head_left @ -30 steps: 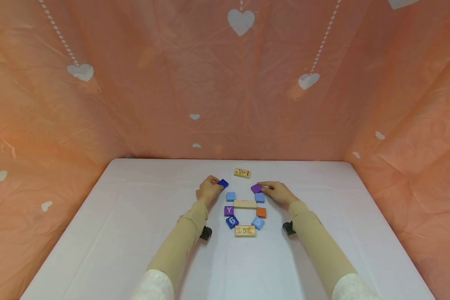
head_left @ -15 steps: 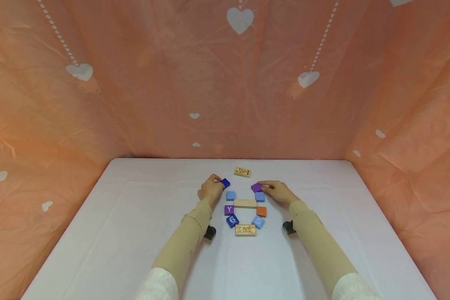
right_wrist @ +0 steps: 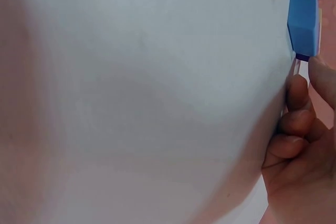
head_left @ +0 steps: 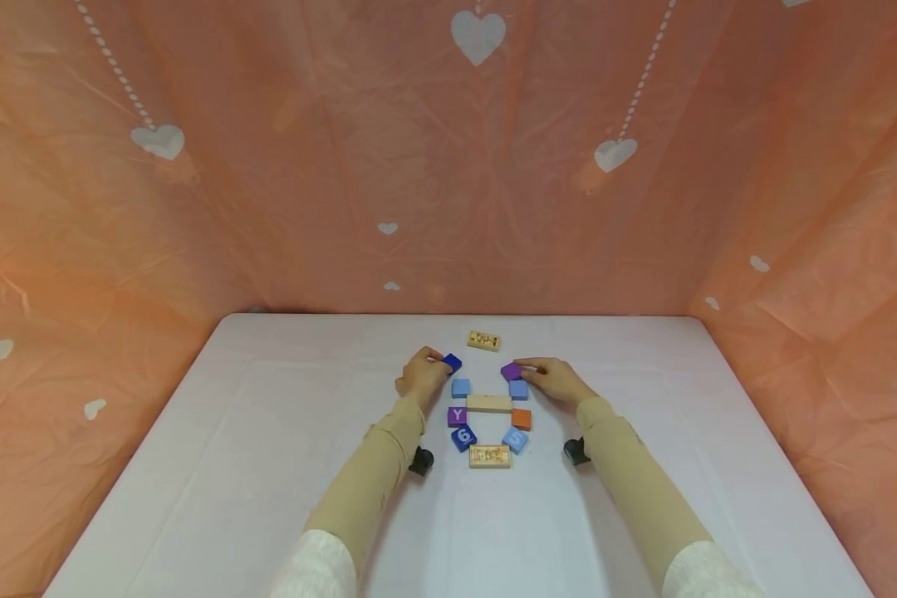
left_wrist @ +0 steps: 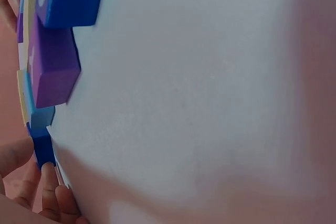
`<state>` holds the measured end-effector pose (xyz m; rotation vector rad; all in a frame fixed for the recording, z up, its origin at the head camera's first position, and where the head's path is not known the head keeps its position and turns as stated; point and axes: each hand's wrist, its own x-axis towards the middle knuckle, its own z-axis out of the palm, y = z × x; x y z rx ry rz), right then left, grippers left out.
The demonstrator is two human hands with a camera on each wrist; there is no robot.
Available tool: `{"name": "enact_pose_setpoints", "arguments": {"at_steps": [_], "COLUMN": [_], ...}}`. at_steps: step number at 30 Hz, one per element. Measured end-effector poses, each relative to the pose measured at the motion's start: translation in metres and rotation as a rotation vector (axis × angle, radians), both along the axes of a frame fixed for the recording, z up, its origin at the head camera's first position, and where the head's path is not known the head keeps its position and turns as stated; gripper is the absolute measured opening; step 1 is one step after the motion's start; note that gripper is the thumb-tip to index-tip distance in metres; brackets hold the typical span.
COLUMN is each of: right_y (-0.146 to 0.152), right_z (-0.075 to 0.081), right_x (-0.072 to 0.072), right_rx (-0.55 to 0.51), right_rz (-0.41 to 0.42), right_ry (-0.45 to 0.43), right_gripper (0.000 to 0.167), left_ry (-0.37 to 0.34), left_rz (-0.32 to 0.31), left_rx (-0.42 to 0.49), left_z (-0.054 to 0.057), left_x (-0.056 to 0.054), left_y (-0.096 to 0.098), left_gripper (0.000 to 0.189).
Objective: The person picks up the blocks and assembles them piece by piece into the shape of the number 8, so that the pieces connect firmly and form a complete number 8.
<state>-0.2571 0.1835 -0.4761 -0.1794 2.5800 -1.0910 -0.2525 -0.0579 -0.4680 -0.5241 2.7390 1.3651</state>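
Note:
My left hand pinches a dark blue block between thumb and fingers, low over the table at the upper left of a ring of blocks. In the left wrist view its thumb and fingertips lie along the sides of that blue block. My right hand grips a purple block at the ring's upper right, just behind a light blue block. Another light blue block stands in front of the left hand. Beyond both hands lies a printed wooden tile.
A plain wooden plank spans the ring. Nearer me are a purple Y block, an orange block, a blue 6 block, a light blue 5 block and a printed tile, all on the white table.
My left hand has moved a little to the right with the dark blue block, closer to the ring. The right hand stays on the purple block. The head view has tilted slightly.

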Motion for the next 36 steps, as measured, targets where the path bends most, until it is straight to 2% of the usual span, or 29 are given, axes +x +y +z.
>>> {"name": "enact_pose_setpoints", "arguments": {"at_steps": [8,19,36], "right_y": [0.0017,0.0021,0.0005], "right_z": [0.0005,-0.0002,-0.0016], "right_x": [-0.0010,-0.0016,-0.0015], "right_rx": [-0.002,0.016,0.010], "right_rz": [0.002,0.025,-0.008], "right_ry": [0.007,0.043,0.002], "right_gripper": [0.037,0.037,0.037], "left_ry": [0.013,0.022,0.023], "left_rz": [-0.015,-0.035,-0.029], "left_rx": [-0.032,-0.072,-0.080], "left_z": [-0.0007,-0.0043,-0.0058], "left_x": [0.0005,0.0003,0.0021], "left_y": [0.0015,0.0034,0.0054], "left_gripper": [0.015,0.017,0.021]}}
